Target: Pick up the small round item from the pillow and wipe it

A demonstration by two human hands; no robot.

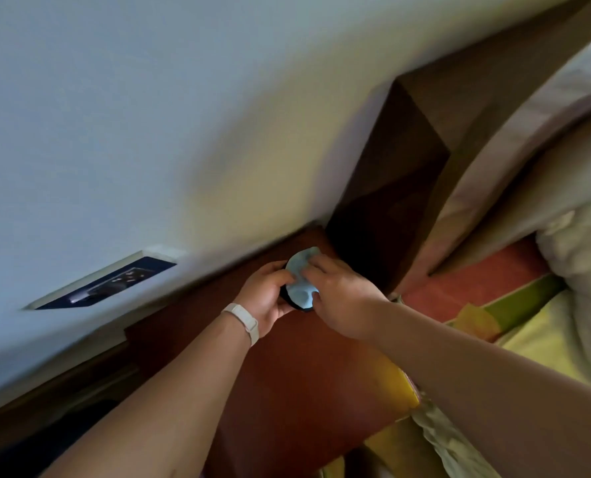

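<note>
A small dark round item [284, 298] is gripped in my left hand [266, 298], which wears a white wristband; only the item's dark edge shows. A light blue cloth [299, 281] covers most of the item. My right hand [339, 298] presses the cloth onto it with the fingers closed over the fabric. Both hands are held above a reddish-brown wooden surface [287, 391]. A white pillow [584, 250] lies at the right edge, apart from the hands.
A pale wall [149, 132] fills the left and top, with a dark socket panel [114, 281] set in it. A brown headboard [408, 167] rises behind the hands. Yellow-green bedding [542, 339] and a red sheet [477, 281] lie at the right.
</note>
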